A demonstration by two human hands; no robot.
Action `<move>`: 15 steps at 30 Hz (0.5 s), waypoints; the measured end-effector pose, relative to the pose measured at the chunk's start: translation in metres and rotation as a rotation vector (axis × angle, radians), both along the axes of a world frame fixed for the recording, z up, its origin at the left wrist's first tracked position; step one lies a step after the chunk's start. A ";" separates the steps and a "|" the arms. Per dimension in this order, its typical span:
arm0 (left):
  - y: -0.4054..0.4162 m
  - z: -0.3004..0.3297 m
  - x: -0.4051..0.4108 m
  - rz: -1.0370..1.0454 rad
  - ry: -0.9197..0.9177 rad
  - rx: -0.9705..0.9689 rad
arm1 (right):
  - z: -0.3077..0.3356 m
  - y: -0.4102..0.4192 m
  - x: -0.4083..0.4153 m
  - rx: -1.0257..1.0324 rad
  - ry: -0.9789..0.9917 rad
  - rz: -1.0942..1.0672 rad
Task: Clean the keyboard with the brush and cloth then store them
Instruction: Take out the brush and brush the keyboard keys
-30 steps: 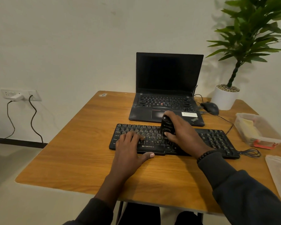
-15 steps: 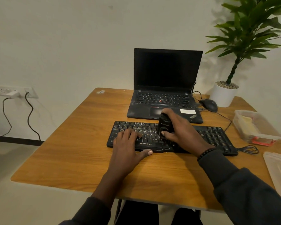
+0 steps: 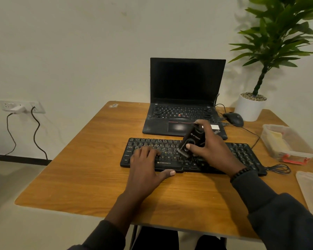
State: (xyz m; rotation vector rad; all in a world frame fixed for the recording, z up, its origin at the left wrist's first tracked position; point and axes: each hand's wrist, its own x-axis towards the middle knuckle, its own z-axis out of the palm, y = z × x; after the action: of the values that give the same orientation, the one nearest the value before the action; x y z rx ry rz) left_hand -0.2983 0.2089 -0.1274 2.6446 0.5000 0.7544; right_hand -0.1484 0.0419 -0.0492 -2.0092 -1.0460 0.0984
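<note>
Left hand [image 3: 146,165] flat; right hand [image 3: 210,147] gripping.

On my feed: both arms wear dark charcoal long sleeves [image 3: 285,219], loose and softly creased, pushed back above the wrists. A bracelet [image 3: 239,173] of dark round beads circles the right wrist. The left hand [image 3: 146,168] and right hand [image 3: 213,150] are bare, without rings.

Black keyboard [image 3: 242,156] flat on the table, black brush [image 3: 191,141] tilted, bristle end on its middle keys
</note>
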 end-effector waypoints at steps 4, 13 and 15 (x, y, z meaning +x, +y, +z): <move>-0.024 0.005 0.017 -0.074 -0.004 0.015 | -0.001 -0.014 0.001 0.078 0.168 0.004; -0.033 -0.002 0.024 -0.066 0.007 0.037 | -0.011 -0.022 0.010 0.066 0.280 -0.022; -0.033 -0.001 0.024 -0.066 0.016 0.028 | -0.014 -0.022 0.010 0.084 0.292 -0.034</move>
State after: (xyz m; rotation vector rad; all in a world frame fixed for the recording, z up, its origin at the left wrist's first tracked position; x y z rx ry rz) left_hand -0.2741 0.1754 -0.1283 2.6804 0.4068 0.7262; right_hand -0.1388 0.0199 -0.0628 -1.8686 -0.8163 0.3149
